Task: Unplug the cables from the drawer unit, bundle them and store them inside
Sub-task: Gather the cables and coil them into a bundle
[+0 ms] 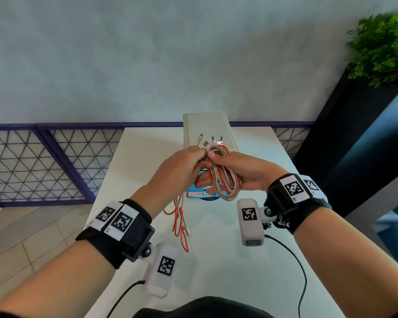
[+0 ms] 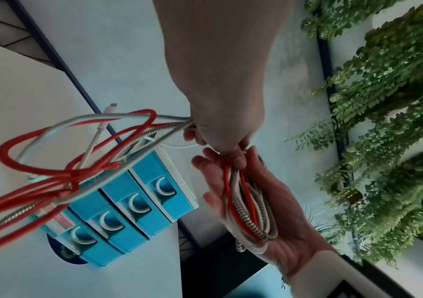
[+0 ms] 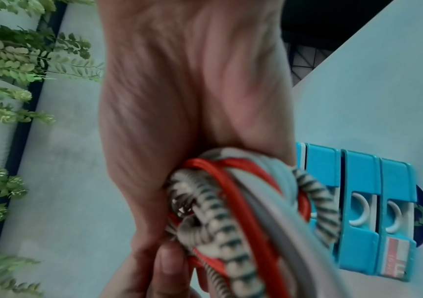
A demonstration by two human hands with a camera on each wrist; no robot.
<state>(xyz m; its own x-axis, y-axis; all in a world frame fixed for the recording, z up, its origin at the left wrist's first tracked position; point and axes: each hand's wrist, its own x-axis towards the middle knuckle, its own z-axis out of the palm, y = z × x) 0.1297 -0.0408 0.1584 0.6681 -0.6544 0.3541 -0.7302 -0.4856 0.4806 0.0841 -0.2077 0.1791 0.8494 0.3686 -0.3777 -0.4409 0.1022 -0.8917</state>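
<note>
Above the blue drawer unit (image 1: 194,193) (image 2: 118,185) (image 3: 358,175), both hands hold a bundle of red, white and striped cables (image 1: 226,182). My right hand (image 1: 246,173) (image 2: 289,231) (image 3: 192,100) has the coil (image 2: 251,207) (image 3: 233,211) across its palm, with the thumb pressed over the top. My left hand (image 1: 182,168) (image 2: 225,129) pinches the strands at the coil's top. Several plugs (image 1: 210,143) stick up past the fingers. Loose tails (image 1: 179,222) (image 2: 52,171) hang from the left hand down to the table. The drawers visible in the wrist views look closed.
The drawer unit stands on a white table (image 1: 216,260), in front of a pale flat box (image 1: 205,127). A purple mesh railing (image 1: 44,161) runs along the left. At the right stand a dark planter (image 1: 354,145) and its green plant (image 1: 381,47).
</note>
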